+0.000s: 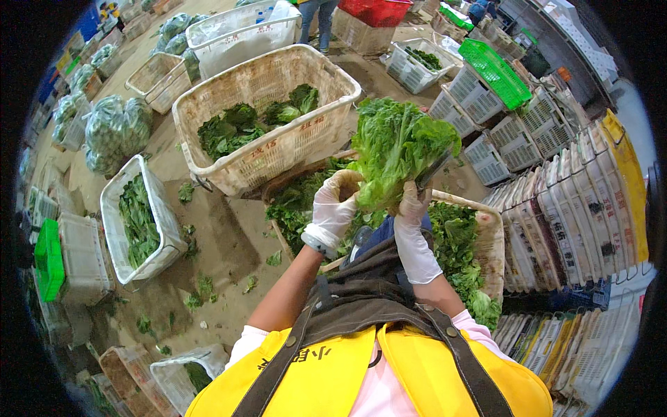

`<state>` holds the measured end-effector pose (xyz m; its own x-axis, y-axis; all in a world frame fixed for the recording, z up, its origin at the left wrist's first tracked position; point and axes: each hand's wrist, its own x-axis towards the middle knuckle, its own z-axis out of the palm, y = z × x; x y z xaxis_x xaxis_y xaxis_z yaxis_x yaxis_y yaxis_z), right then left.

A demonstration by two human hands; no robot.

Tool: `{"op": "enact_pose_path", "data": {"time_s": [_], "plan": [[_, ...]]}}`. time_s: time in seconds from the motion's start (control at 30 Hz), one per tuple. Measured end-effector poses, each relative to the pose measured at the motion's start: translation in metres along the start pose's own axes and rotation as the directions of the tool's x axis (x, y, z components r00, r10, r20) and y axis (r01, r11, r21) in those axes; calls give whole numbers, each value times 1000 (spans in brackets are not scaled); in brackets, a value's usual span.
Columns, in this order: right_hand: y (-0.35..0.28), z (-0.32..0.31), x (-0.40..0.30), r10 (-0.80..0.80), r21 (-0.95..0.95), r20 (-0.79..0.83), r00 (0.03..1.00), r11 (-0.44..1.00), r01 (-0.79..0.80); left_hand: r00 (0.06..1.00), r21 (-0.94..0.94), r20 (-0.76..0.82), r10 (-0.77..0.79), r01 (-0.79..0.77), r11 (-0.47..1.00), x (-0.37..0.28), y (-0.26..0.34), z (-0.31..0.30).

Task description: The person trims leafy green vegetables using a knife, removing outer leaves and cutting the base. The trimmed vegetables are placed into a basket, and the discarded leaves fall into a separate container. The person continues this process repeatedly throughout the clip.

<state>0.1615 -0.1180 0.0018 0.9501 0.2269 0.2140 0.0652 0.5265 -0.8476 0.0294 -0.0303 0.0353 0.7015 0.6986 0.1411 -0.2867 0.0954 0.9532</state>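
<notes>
A head of leafy green lettuce (398, 143) is held up before me, above a dirty white crate (491, 232) heaped with loose leaves. My left hand (336, 200), in a white glove, grips the lettuce near its lower left side. At the base of the head is my gloved right hand (413, 208), closed on what looks like a knife; its dark blade (435, 167) sticks out beside the leaves. The knife's handle is hidden in the hand. Just beyond stands a large stained white crate (318, 138) with several lettuce heads (234, 127) inside.
A white crate of long green leaves (138, 221) is on the floor at left, with leaf scraps (206, 289) scattered nearby. Bagged produce (119, 130) lies farther left. Stacked crates (568, 219) line the right side, and a bright green crate (495, 73) tops another stack. A person's legs (316, 21) show beyond.
</notes>
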Motion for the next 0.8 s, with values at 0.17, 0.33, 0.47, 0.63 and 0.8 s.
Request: {"op": "enact_pose_path", "data": {"time_s": [0.17, 0.33, 0.47, 0.63, 0.8], "plan": [[6, -8, -1, -52, -87, -4, 999, 995, 51, 999, -147, 34, -39, 44, 988, 2, -7, 1], [-5, 3, -1, 269, 141, -121, 956, 957, -252, 991, -269, -111, 69, -97, 958, -10, 12, 10], [-25, 29, -11, 502, 232, -109, 858, 852, -469, 978, -379, -183, 104, -168, 910, -25, 26, 18], [-39, 38, -24, 600, 375, 141, 787, 704, -604, 929, -295, -193, 316, -362, 884, -40, 38, 29], [10, -26, -24, 536, 431, 440, 721, 578, -693, 963, -571, -152, 222, -268, 775, -30, 62, 21]]}}
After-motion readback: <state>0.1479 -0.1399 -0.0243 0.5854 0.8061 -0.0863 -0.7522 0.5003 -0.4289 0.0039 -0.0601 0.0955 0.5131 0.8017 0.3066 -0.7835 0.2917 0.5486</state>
